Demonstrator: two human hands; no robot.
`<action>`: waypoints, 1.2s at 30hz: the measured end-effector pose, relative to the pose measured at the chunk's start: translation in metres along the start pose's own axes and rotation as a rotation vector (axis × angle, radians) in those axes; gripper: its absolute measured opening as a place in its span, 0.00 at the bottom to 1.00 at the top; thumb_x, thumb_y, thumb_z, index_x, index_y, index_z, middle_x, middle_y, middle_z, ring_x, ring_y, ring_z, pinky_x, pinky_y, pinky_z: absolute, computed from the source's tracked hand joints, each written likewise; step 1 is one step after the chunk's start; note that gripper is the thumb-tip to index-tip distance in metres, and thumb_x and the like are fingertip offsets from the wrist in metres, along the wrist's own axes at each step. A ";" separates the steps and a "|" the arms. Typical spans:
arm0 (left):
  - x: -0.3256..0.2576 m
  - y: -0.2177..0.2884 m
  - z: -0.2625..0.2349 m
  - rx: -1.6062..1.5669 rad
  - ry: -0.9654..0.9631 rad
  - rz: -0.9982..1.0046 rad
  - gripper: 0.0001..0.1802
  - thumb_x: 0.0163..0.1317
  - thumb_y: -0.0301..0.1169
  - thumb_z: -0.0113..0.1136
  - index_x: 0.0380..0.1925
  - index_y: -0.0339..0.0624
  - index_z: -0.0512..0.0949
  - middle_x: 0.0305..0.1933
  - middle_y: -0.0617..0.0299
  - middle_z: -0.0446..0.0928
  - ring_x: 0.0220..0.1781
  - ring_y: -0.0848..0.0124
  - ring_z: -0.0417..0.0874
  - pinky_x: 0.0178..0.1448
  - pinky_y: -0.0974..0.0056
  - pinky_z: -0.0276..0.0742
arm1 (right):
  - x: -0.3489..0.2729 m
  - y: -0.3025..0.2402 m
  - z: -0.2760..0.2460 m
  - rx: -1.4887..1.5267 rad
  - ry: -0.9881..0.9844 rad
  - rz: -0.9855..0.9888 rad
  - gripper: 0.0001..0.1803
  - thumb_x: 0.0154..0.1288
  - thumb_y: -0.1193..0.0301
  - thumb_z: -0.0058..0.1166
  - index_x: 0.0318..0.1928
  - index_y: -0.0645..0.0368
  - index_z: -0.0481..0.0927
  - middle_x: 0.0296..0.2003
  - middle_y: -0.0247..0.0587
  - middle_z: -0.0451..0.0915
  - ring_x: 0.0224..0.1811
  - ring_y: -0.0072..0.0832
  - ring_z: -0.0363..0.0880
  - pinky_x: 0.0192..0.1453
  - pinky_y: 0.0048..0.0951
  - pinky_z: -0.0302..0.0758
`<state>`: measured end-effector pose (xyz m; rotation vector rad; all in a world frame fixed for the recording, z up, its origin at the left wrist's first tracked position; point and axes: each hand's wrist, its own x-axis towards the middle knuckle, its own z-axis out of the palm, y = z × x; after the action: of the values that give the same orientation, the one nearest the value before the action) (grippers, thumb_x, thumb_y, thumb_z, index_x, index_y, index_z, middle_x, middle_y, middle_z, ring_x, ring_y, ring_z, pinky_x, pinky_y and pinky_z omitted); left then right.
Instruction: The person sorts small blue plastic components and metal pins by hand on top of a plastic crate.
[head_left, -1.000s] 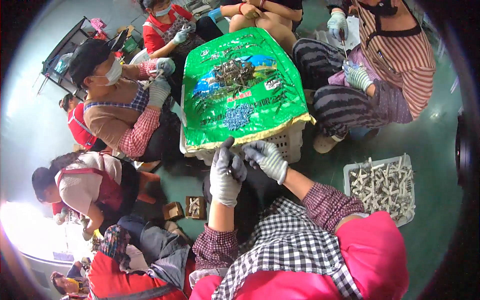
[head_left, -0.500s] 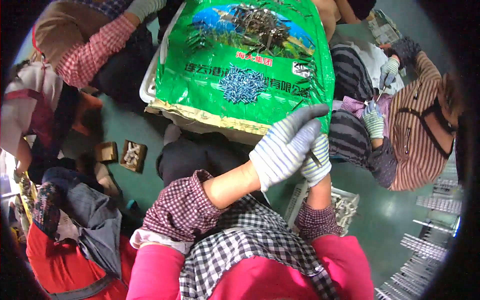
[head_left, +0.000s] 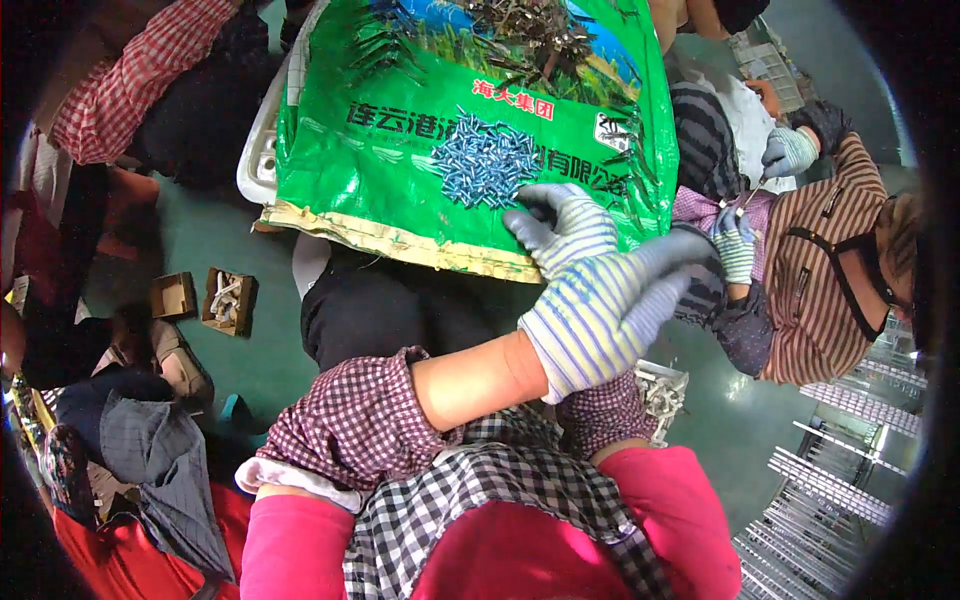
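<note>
A heap of small shiny blue metal pieces, like screws or pins (head_left: pixel 484 162), lies on a green printed plastic sack (head_left: pixel 330 190) spread before me. At the heap's near right edge is my right hand (head_left: pixel 572 232), in a striped, grey-fingered glove. Its thumb and forefinger are apart, with nothing seen between them. Crossing in front of the right wrist is my left hand (head_left: pixel 600 315), gloved alike. Its fingers stretch out to the right, somewhat blurred, and its palm side is hidden. Farther back on the sack sits a pile of dark thin metal pieces (head_left: pixel 530 45).
A white tray (head_left: pixel 262 150) shows beneath the sack's left side. Small boxes (head_left: pixel 228 302) stand on the floor at left. A co-worker in stripes (head_left: pixel 820 260) handles something small at right. Metal racks (head_left: pixel 820 500) stand lower right, and a white crate (head_left: pixel 662 395) sits by my right arm.
My right hand has moved left and forward to the blue heap. My left hand has moved slightly right and nearer me. A small dark piece between the hands no longer shows.
</note>
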<state>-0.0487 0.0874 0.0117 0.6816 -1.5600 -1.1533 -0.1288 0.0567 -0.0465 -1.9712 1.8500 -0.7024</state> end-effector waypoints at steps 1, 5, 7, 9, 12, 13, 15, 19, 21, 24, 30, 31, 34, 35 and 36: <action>0.004 0.001 -0.003 -0.048 -0.004 -0.035 0.17 0.57 0.29 0.51 0.48 0.47 0.75 0.36 0.43 0.69 0.48 0.47 0.66 0.60 0.49 0.52 | 0.001 -0.004 -0.003 -0.014 -0.004 0.031 0.20 0.46 0.65 0.67 0.40 0.59 0.79 0.31 0.42 0.77 0.31 0.29 0.76 0.39 0.30 0.74; 0.010 -0.007 0.012 0.658 0.234 -0.179 0.16 0.63 0.33 0.46 0.50 0.45 0.73 0.37 0.50 0.71 0.47 0.58 0.69 0.56 0.55 0.60 | -0.004 -0.019 0.008 -0.056 0.106 -0.024 0.18 0.49 0.67 0.64 0.41 0.61 0.77 0.34 0.44 0.77 0.36 0.31 0.77 0.40 0.31 0.73; 0.018 -0.001 -0.013 0.311 0.153 -0.225 0.16 0.65 0.33 0.44 0.51 0.43 0.72 0.36 0.57 0.72 0.40 0.70 0.68 0.50 0.66 0.63 | -0.006 0.008 0.020 -0.084 0.208 -0.193 0.16 0.53 0.69 0.60 0.42 0.60 0.75 0.36 0.45 0.77 0.36 0.32 0.76 0.41 0.31 0.73; 0.021 0.002 -0.036 -0.217 0.119 -0.283 0.16 0.66 0.32 0.43 0.52 0.40 0.71 0.39 0.65 0.73 0.36 0.81 0.67 0.45 0.76 0.64 | -0.005 0.020 0.032 0.115 0.210 -0.219 0.14 0.55 0.69 0.52 0.43 0.58 0.75 0.42 0.47 0.75 0.43 0.39 0.75 0.46 0.37 0.72; 0.029 -0.010 -0.038 -0.289 0.208 -0.266 0.17 0.66 0.30 0.44 0.54 0.41 0.69 0.42 0.67 0.73 0.36 0.81 0.67 0.44 0.76 0.65 | 0.005 0.064 0.060 0.632 0.060 0.005 0.14 0.51 0.65 0.53 0.40 0.55 0.76 0.39 0.51 0.76 0.41 0.46 0.75 0.44 0.41 0.72; 0.029 -0.020 -0.043 -0.266 0.260 -0.256 0.18 0.66 0.29 0.44 0.55 0.42 0.69 0.41 0.67 0.73 0.35 0.82 0.67 0.43 0.77 0.66 | 0.007 0.065 0.057 0.498 -0.025 -0.029 0.12 0.49 0.69 0.53 0.37 0.54 0.77 0.36 0.52 0.77 0.39 0.47 0.75 0.42 0.42 0.73; 0.028 -0.016 -0.051 -0.351 0.192 -0.382 0.19 0.65 0.27 0.45 0.56 0.43 0.68 0.33 0.72 0.72 0.29 0.87 0.65 0.30 0.81 0.61 | 0.014 0.053 0.048 0.219 0.033 -0.045 0.11 0.47 0.73 0.53 0.35 0.55 0.77 0.35 0.51 0.77 0.37 0.47 0.75 0.40 0.41 0.73; 0.025 -0.010 -0.054 -0.273 0.223 -0.320 0.17 0.63 0.26 0.47 0.53 0.42 0.68 0.30 0.69 0.72 0.24 0.85 0.67 0.24 0.79 0.62 | 0.009 0.023 0.014 0.362 0.011 -0.039 0.14 0.49 0.80 0.50 0.38 0.55 0.79 0.33 0.49 0.78 0.33 0.42 0.76 0.36 0.34 0.74; 0.028 -0.020 -0.052 -0.249 0.290 -0.188 0.14 0.61 0.28 0.53 0.47 0.41 0.69 0.30 0.65 0.73 0.19 0.81 0.69 0.18 0.76 0.64 | 0.012 0.027 0.017 0.837 -0.056 0.193 0.15 0.50 0.81 0.52 0.40 0.55 0.79 0.31 0.47 0.79 0.31 0.36 0.77 0.36 0.31 0.73; 0.021 -0.014 -0.061 -0.279 0.335 -0.286 0.13 0.57 0.30 0.59 0.40 0.39 0.70 0.27 0.64 0.74 0.21 0.80 0.71 0.19 0.73 0.68 | 0.001 0.014 -0.002 0.282 0.060 -0.174 0.16 0.51 0.80 0.53 0.44 0.61 0.78 0.33 0.38 0.79 0.33 0.25 0.75 0.38 0.25 0.73; 0.016 -0.018 -0.085 -0.388 0.341 -0.375 0.10 0.60 0.24 0.52 0.41 0.30 0.73 0.34 0.52 0.79 0.26 0.72 0.79 0.25 0.70 0.77 | 0.003 0.011 -0.008 0.742 0.052 0.002 0.07 0.58 0.71 0.57 0.34 0.61 0.79 0.30 0.31 0.79 0.32 0.20 0.73 0.39 0.24 0.72; 0.017 -0.016 -0.086 -0.420 0.297 -0.384 0.12 0.60 0.23 0.51 0.44 0.29 0.71 0.35 0.51 0.79 0.29 0.70 0.80 0.30 0.68 0.79 | 0.000 -0.002 -0.026 0.808 0.073 0.080 0.09 0.58 0.70 0.58 0.36 0.61 0.79 0.28 0.31 0.79 0.29 0.19 0.72 0.36 0.22 0.71; 0.016 -0.008 -0.087 -0.613 0.265 -0.447 0.14 0.60 0.23 0.51 0.46 0.29 0.70 0.36 0.51 0.78 0.33 0.68 0.81 0.34 0.67 0.81 | 0.009 -0.009 -0.042 1.090 0.101 0.053 0.11 0.57 0.67 0.59 0.36 0.61 0.78 0.25 0.29 0.77 0.24 0.16 0.70 0.28 0.19 0.69; 0.013 -0.010 -0.091 -0.630 0.261 -0.441 0.15 0.60 0.23 0.51 0.47 0.29 0.69 0.37 0.50 0.78 0.33 0.68 0.81 0.34 0.67 0.81 | 0.013 -0.013 -0.041 1.233 0.025 0.027 0.08 0.59 0.72 0.57 0.39 0.61 0.78 0.27 0.31 0.77 0.27 0.17 0.72 0.33 0.19 0.70; 0.012 -0.007 -0.093 -0.588 0.254 -0.455 0.14 0.60 0.22 0.51 0.46 0.29 0.70 0.37 0.51 0.77 0.33 0.68 0.81 0.35 0.67 0.81 | 0.015 -0.021 -0.039 1.250 -0.001 0.024 0.08 0.59 0.73 0.56 0.39 0.62 0.78 0.28 0.32 0.77 0.28 0.17 0.72 0.34 0.19 0.70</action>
<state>0.0348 0.0436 0.0107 0.7576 -0.8006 -1.6909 -0.1338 0.0473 -0.0010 -1.0767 0.9276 -1.3727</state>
